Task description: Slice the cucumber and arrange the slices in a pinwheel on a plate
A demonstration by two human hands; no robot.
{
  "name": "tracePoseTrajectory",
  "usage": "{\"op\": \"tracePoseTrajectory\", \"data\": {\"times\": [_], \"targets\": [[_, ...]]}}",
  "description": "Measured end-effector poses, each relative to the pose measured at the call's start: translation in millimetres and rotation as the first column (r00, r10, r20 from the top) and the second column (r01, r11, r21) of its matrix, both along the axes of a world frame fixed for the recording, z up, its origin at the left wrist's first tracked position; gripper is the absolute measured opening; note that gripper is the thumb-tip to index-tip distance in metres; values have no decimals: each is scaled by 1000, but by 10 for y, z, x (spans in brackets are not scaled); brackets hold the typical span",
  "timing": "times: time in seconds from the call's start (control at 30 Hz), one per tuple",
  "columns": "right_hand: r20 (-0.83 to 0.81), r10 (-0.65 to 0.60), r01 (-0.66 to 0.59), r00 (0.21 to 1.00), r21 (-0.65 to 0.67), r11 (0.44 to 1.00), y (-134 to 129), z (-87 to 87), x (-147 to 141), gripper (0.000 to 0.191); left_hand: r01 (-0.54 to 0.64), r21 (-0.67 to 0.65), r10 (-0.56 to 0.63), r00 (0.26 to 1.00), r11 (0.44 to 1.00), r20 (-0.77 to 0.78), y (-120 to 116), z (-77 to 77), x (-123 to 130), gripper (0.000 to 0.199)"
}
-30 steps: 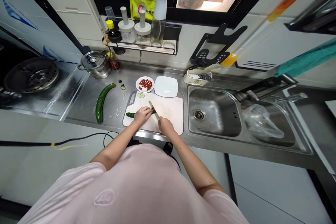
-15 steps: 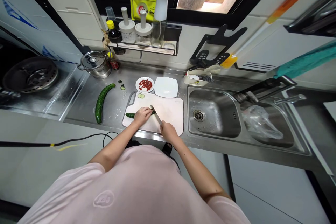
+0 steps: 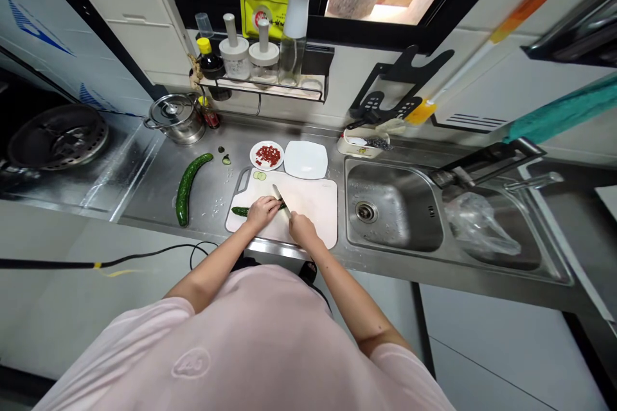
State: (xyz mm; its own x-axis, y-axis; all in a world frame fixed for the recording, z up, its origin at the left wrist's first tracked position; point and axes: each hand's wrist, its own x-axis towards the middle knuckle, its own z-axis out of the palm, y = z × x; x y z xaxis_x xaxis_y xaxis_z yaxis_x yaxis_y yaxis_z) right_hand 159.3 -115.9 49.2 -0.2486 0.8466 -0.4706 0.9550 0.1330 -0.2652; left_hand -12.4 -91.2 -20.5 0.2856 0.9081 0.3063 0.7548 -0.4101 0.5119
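Note:
On the white cutting board lies a green cucumber, its middle covered by my left hand. The fingers of that hand are curled over it, gripping it down. My right hand is closed around the handle of a knife. The blade crosses the cucumber's right end, close by my left fingertips. A few pale cucumber slices rest at the board's upper left. A second, whole cucumber lies on the steel counter to the left of the board.
Behind the board stand a plate of chopped red pieces and a white square plate. Right of it is the sink. A lidded pot stands back left, under a shelf of jars. Small cucumber scraps lie on the counter.
My right hand and the knife have shifted a little up and left, the blade tip reaching farther over the board. My left hand stays on the cucumber.

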Motion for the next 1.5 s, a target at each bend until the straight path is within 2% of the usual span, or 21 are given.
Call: {"op": "tracePoseTrajectory", "data": {"times": [0.4,0.77,1.1,1.5], "targets": [[41,-13,16,999,-75,997,-330,29,227,21,-7,-2,7,1000,1000,30,-1,4,7,21],[22,-4,5,1000,-39,999,-157,15,105,23,-6,3,6,1000,1000,29,3,17,4,19],[20,-2,2,1000,-42,999,-266,25,202,22,-10,-5,10,1000,1000,26,-3,31,6,21],[-1,29,-29,1000,-27,999,-115,-25,136,23,1,-13,0,1000,1000,27,18,16,7,20]]}}
